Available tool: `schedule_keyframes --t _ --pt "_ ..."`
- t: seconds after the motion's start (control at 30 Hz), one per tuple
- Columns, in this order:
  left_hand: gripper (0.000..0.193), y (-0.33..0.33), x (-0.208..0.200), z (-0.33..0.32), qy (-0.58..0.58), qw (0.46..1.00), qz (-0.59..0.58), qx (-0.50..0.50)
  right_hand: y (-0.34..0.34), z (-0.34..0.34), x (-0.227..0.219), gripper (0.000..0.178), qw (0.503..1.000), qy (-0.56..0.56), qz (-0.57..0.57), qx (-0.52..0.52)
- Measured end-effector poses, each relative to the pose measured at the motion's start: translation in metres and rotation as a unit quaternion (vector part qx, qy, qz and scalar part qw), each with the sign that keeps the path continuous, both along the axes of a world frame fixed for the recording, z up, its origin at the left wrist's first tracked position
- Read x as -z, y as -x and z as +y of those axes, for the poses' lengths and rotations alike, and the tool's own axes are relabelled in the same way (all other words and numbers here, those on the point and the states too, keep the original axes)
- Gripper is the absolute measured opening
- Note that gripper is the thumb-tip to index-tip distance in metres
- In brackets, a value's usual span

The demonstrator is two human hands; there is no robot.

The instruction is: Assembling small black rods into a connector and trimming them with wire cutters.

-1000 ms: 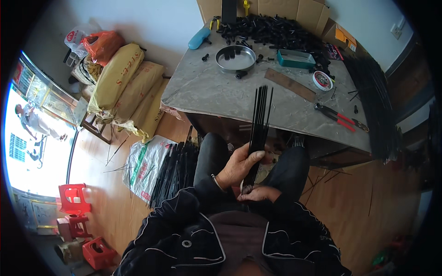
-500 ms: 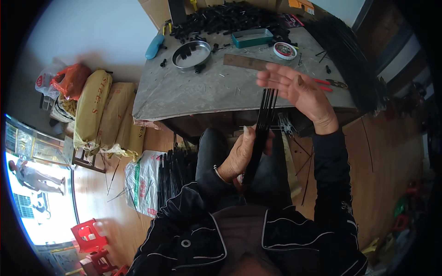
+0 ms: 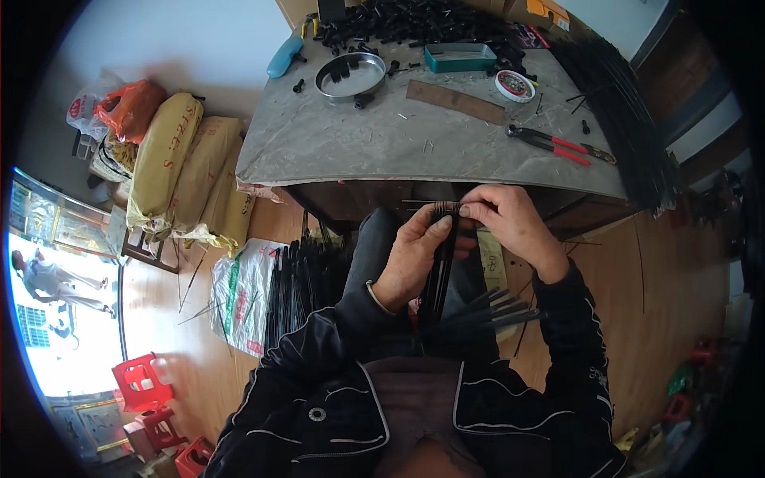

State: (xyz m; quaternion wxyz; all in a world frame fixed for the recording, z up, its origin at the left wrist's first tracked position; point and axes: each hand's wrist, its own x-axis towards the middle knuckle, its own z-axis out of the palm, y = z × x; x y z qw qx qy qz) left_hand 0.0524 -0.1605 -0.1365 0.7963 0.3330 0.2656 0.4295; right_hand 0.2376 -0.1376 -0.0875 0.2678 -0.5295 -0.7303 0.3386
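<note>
Over my lap, my left hand (image 3: 412, 259) is wrapped round a bundle of thin black rods (image 3: 437, 287). My right hand (image 3: 510, 225) is at the bundle's upper end, its thumb and fingertips pinched together there; whatever it pinches is too small to make out. A thin wire or needle sticks out to the left just above my left hand. The lower ends of several rods fan out to the right across my lap, slightly blurred. On the table (image 3: 319, 151) in front lie red-handled pincers (image 3: 550, 145), a rusty flat metal strip (image 3: 454, 102) and a round metal dish (image 3: 351, 77).
A teal tray (image 3: 460, 58), a round white-rimmed tin (image 3: 515, 86) and a heap of black parts (image 3: 422, 24) occupy the table's back. Long black rods (image 3: 606, 88) cover its right side. Left of my legs more black rods (image 3: 303, 291) rest on a plastic sack (image 3: 239, 295).
My right hand, raised open over the table edge before, has come down to the bundle's upper end and closed there. The rods' lower ends have swung out to the right. The pincers show fully.
</note>
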Motion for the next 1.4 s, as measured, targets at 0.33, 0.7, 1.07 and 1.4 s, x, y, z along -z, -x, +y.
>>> schedule_keyframes --t 0.33,0.7,1.07,1.4 --pt "0.034 0.001 -0.007 0.006 0.002 1.0 -0.007 -0.004 -0.005 0.005 -0.008 0.013 0.999 0.0 0.035 0.001" --pt "0.035 0.012 0.005 0.016 -0.185 0.974 0.128 0.005 0.003 -0.014 0.053 0.027 0.913 0.307 0.177 -0.201" --pt "0.05 0.057 -0.038 0.132 -0.189 0.932 0.246 0.187 0.049 -0.025 0.068 0.026 0.738 0.336 0.58 0.078" --pt "0.013 -0.02 -0.063 0.423 -0.607 0.586 0.505 -0.179 0.034 0.0 0.084 0.025 0.697 0.386 0.589 0.137"
